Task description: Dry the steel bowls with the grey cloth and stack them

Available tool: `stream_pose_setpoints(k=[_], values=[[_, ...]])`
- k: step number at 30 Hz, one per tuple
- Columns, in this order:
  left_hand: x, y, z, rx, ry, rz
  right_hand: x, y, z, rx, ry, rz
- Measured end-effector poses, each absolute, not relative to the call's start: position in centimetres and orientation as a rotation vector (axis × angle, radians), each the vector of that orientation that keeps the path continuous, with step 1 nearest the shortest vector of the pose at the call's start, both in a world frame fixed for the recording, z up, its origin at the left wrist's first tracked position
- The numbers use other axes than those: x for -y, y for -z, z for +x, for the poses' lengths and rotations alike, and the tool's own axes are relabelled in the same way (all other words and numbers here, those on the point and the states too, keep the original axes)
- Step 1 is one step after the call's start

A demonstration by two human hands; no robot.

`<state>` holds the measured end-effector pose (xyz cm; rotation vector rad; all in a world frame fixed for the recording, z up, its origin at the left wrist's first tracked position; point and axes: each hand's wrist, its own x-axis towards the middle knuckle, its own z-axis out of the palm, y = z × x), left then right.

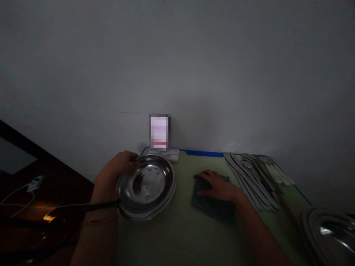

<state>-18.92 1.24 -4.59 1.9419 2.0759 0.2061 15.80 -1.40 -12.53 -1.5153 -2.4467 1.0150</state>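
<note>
My left hand (123,164) grips the left rim of a shiny, round stainless steel plate (148,184), which is tilted towards me. Its lower edge shows a doubled rim, and I cannot tell whether a second plate lies under it. My right hand (215,186) lies palm down on a folded dark green cloth (213,208), its fingers spread across the top. The cloth rests on the pale green table (166,242), to the right of the plate.
A lit phone (159,131) leans on the wall, on a white stand (174,155). Several long flat metal utensils (246,183) and thin sticks (285,210) lie at the right. Stacked steel dishes (327,229) stand nearer me. A white plug (36,183) with cables is at the left.
</note>
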Motion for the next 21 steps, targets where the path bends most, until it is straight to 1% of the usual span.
stream_pose_setpoints(k=[6, 9, 11, 13, 16, 21], values=[[-0.4, 2.5, -18.6, -2.071, -0.294, 2.017, 1.2, 12.5, 16.4, 2.435, -1.031, -1.438], [0.3, 1.7, -17.4, -2.047, -0.399, 2.051, 0.9, 12.3, 16.8, 2.358, -0.850, -1.464], [0.5, 1.4, -16.3, -2.043, -0.473, 2.086, 0.8, 12.1, 16.7, 2.298, -0.668, -1.632], [0.5, 1.3, -15.2, -2.027, -0.536, 2.123, 0.9, 11.9, 16.3, 2.264, -0.588, -1.819], [0.5, 1.4, -13.5, -1.909, -0.621, 2.148, 1.2, 11.8, 15.6, 2.251, -0.628, -1.937], [0.6, 1.9, -11.8, -1.650, -0.705, 2.130, 1.5, 11.0, 15.8, 2.281, -0.694, -1.941]])
